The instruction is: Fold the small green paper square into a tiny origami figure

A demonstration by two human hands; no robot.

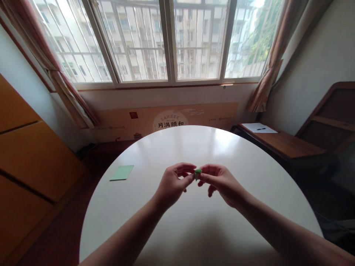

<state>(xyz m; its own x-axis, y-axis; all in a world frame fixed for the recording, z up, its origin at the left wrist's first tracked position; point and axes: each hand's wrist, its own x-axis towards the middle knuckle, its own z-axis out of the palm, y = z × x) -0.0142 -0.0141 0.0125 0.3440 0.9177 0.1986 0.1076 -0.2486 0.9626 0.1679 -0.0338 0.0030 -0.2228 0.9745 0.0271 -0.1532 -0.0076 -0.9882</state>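
Between my two hands, above the white round table (155, 147), is a small piece of folded green paper (198, 173). The thumb and fingers of my left hand (176, 181) pinch its left side. My right hand (219, 181) pinches the same piece from the right, its lower fingers loosely curled. Fingertips cover part of the paper, so its full shape is hidden. A flat stack of light green square paper (122, 172) lies on the table to the left, apart from both hands.
Beyond the table's right edge stands a brown wooden stand (288, 142) with a white sheet (256, 128) and a dark pen (261, 129) on it. A dark-backed chair or frame (327, 114) is at the far right. Wooden cabinets (36, 159) line the left, and a barred window (172, 44) is ahead.
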